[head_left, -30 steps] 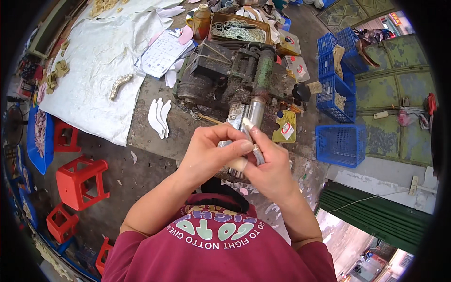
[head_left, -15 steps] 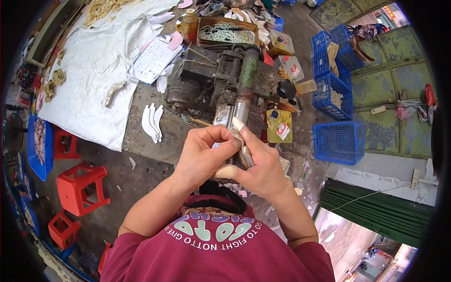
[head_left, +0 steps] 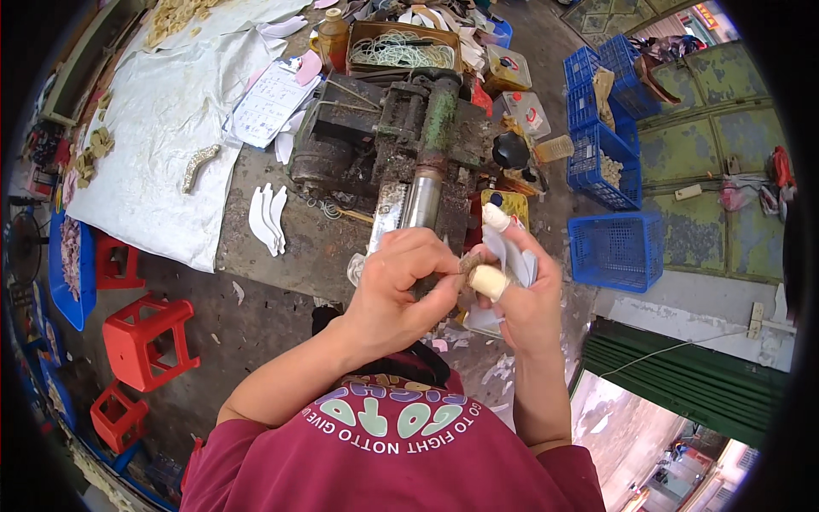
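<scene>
My right hand, with pale covers on thumb and forefinger, grips a few thin white curved pieces and a small glittery strip. My left hand has thumb and forefinger pinched at the left end of that glittery strip; most of the strip is hidden by fingers. Both hands are in front of a grimy bench machine with a shiny metal roller and a green shaft. Left of the machine lie several white curved pieces. A curved glittery strip rests on the white cloth.
A written sheet, a bottle and a box of pale cords lie behind. Right of the machine are a black knob and plastic jugs. Blue crates stand at right, red stools at left.
My right hand has moved right, away from the roller, and now shows white pieces in its grip. My left hand has shifted slightly right, still pinching the glittery piece.
</scene>
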A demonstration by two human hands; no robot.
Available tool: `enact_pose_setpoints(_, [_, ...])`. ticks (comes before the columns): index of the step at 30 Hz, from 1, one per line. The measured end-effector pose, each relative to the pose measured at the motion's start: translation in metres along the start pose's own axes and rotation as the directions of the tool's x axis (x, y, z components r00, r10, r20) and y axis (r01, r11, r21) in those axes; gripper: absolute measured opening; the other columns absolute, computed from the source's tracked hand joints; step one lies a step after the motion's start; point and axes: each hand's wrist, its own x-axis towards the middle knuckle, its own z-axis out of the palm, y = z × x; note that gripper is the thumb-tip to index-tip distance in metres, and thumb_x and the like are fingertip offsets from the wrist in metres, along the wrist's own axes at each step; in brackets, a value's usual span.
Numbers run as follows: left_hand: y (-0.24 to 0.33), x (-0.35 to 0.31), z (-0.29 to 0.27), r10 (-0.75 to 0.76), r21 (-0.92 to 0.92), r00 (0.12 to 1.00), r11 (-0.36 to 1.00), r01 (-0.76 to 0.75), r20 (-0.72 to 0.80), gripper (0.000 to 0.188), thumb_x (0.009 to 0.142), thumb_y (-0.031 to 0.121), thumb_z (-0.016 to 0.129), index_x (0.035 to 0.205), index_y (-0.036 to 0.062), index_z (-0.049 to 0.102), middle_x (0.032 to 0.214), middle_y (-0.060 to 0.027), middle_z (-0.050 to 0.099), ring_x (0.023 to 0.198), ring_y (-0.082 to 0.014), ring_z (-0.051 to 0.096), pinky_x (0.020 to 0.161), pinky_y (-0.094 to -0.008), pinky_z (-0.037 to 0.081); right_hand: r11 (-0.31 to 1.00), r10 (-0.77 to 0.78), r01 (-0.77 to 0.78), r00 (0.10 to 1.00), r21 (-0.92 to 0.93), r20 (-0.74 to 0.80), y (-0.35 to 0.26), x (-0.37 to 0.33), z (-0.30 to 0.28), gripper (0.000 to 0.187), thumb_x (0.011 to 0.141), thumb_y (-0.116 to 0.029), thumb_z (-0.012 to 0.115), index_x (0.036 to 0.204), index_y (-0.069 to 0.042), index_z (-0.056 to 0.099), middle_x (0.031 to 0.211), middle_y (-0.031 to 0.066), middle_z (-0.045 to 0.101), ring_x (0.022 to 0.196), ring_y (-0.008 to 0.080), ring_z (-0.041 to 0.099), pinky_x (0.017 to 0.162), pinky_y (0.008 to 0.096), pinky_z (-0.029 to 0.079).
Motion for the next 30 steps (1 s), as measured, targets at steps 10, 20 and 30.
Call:
enact_pose_setpoints(10, [-0.055,-0.028,-0.023,0.002,0.514,0.973,0.85,0.121,-0.232,0.022,0.07,0.005,0.074,0.091,0.0058,0.067,0.088,-0.0094,0.057,0.082,-0.0245,0.056,0.072,-0.0341,0.044,0.749,-0.051,0.077,0.997,-0.658,0.059,0.048,0.04,0.007,0.052,0.077,0.003,0.064,0.128,-0.004,0.053,0.093,0.0053,0.065,0.074,0.0093,0.057,0.068,0.0231,0.047])
enact_pose_setpoints(20, [-0.09,-0.041,-0.084,-0.336,0.024,0.78,0.912,0.409,-0.527,0.005,0.08,0.004,0.066,0.082,-0.0004,0.064,0.078,-0.0062,0.06,0.077,-0.0145,0.057,0.072,-0.0257,0.044,0.895,0.008,-0.047,0.996,-0.444,-0.089,0.019,0.033,-0.009,0.036,0.087,-0.008,0.062,0.121,0.0,0.057,0.087,0.0042,0.063,0.068,0.0051,0.055,0.061,0.0201,0.044])
enact_pose_setpoints(30, [-0.192,-0.112,-0.191,-0.009,0.897,0.959,0.353,0.268,-0.283,0.017,0.073,0.007,0.066,0.089,0.0103,0.063,0.084,-0.0049,0.057,0.088,-0.0241,0.054,0.083,-0.0402,0.036,0.983,0.181,-0.183,0.976,0.004,0.123,0.027,0.015,0.005,0.044,0.094,-0.022,0.053,0.133,-0.003,0.047,0.087,0.0083,0.057,0.054,0.005,0.043,0.049,0.0197,0.035])
